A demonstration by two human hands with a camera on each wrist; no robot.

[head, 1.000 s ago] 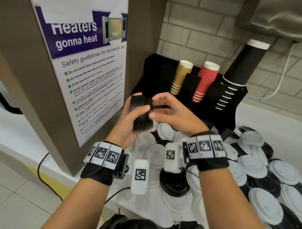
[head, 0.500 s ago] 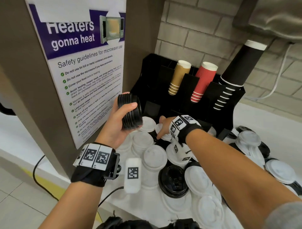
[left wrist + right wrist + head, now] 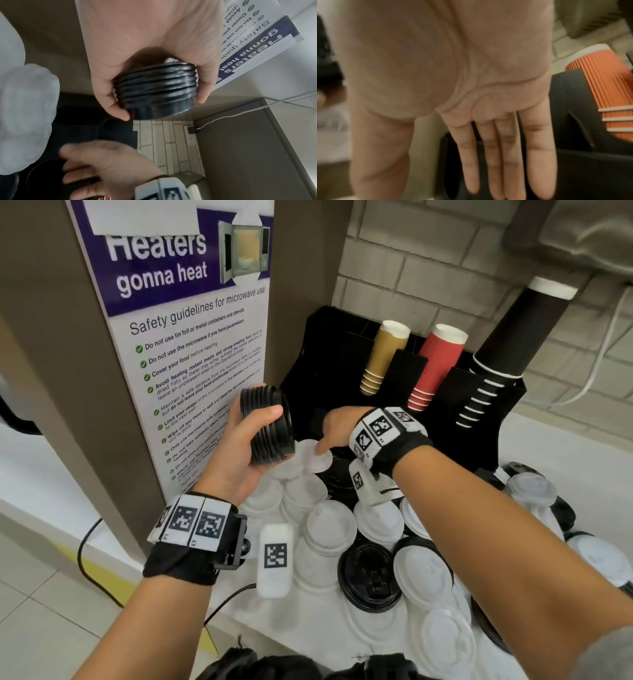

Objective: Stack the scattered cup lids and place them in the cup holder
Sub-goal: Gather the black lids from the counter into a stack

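Nearby, cup sleeves [image 3: 382,361] apparently fill the cup holder [image 3: 329,364] behind scattered lids [image 3: 329,529].

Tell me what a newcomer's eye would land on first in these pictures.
First, the stack of black lids gripped in the left hand, held up in front of the microwave safety poster. Next, the litter of white lids and black lids across the counter, where the right hand reaches in with straight fingers. Behind them, the black cup holder carries tan, red and black cup stacks.
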